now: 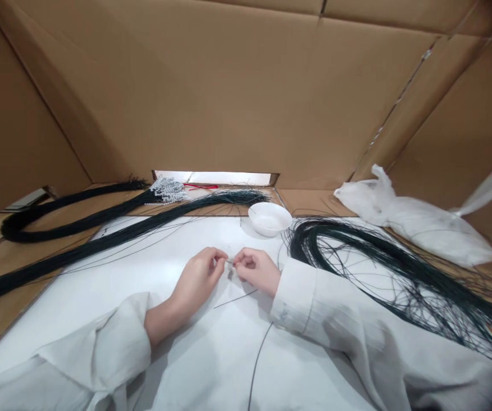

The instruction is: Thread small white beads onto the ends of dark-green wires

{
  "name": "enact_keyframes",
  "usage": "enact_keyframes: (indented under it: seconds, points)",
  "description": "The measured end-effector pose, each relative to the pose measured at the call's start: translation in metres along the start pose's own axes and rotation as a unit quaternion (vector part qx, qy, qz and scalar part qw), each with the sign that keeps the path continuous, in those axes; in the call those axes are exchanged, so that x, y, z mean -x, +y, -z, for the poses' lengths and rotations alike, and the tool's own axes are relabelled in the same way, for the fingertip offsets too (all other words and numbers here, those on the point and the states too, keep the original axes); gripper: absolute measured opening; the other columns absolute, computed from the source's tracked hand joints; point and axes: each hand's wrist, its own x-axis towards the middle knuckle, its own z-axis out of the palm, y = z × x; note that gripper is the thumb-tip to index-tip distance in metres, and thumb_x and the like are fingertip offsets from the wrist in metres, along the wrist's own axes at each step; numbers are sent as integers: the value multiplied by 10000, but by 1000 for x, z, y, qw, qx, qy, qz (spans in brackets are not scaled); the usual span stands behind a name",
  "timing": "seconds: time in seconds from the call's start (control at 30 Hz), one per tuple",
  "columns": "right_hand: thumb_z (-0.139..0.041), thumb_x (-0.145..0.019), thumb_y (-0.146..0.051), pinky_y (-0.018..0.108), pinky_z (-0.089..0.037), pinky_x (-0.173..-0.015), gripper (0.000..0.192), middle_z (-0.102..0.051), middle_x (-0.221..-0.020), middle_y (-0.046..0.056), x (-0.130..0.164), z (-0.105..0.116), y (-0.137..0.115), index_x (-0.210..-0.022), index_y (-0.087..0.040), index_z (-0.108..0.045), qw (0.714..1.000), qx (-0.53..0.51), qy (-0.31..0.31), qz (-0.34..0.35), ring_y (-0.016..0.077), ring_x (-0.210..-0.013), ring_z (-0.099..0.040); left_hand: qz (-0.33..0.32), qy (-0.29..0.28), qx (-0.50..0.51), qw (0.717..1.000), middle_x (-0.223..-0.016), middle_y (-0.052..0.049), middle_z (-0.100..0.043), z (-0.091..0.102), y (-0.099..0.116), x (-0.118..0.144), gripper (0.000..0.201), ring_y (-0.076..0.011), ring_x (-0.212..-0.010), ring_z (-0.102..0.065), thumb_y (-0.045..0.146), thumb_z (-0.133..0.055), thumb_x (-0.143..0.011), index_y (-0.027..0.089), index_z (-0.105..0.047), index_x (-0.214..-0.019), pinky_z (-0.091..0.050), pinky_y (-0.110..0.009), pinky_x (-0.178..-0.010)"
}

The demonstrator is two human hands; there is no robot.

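Note:
My left hand (198, 278) and my right hand (255, 269) meet over the white table sheet (100, 297), fingertips pinched together on a small pale piece (229, 262) threaded on a thin dark wire (235, 298). The wire runs down from the fingers across the sheet toward me. Both wrists rest on the sheet in white sleeves. A small white bowl (270, 218) stands just beyond my hands; its contents cannot be made out.
A loose heap of dark wires (378, 268) spreads at the right. Long dark wire bundles (79, 245) lie at the left, one tipped with white pieces (168, 189). A white plastic bag (421, 225) sits at the right rear. Cardboard walls (229, 85) enclose the space.

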Motion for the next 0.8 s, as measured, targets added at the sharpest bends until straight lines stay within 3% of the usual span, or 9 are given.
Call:
enact_keyframes:
  seconds: [0.17,0.4,0.63,0.73,0.8]
  points:
    - [-487,-590,-44,166,-341,-429,150,-475,-413,-64,-4,5,-2,-664,-124,-590,999,-18,39,-26,55,-386,-428,-20,10,-63,998,-897,-77,-596,-2,-12,-12,221,-207,-842,-552,244,-406,-827,158,-582,-928,-414,-313,-753]
    - [-575,-640,-156,165,-332,-418,33,-496,-443,-47,-6,6,3,-652,-125,-573,999,-30,26,-24,53,-406,-437,-53,-4,-100,994,-879,-64,-584,-15,-10,-20,182,-198,-826,-562,196,-445,-804,159,-609,-873,-430,-309,-746]
    - [-547,-682,-163,169,-274,-374,39,-530,-439,-45,0,5,-7,-652,-139,-552,996,-63,-21,-55,29,-330,-334,-60,-14,-97,993,-801,-51,-586,-15,-7,-23,175,-174,-740,-557,150,-434,-786,159,-604,-746,-418,-285,-687]
    - [-537,-673,-130,170,-293,-391,41,-579,-492,-23,2,4,-8,-633,-140,-545,997,-60,-10,-53,27,-341,-349,-47,-3,-82,996,-770,-47,-587,-12,-7,-20,167,-173,-716,-546,178,-440,-790,156,-599,-746,-403,-282,-666]
    - [-546,-660,-118,172,-329,-421,40,-583,-503,-17,3,3,-8,-625,-139,-548,998,-51,3,-47,37,-372,-397,-13,3,-19,1000,-744,-35,-598,-8,-7,-16,166,-162,-684,-541,227,-453,-798,159,-599,-763,-395,-269,-644]
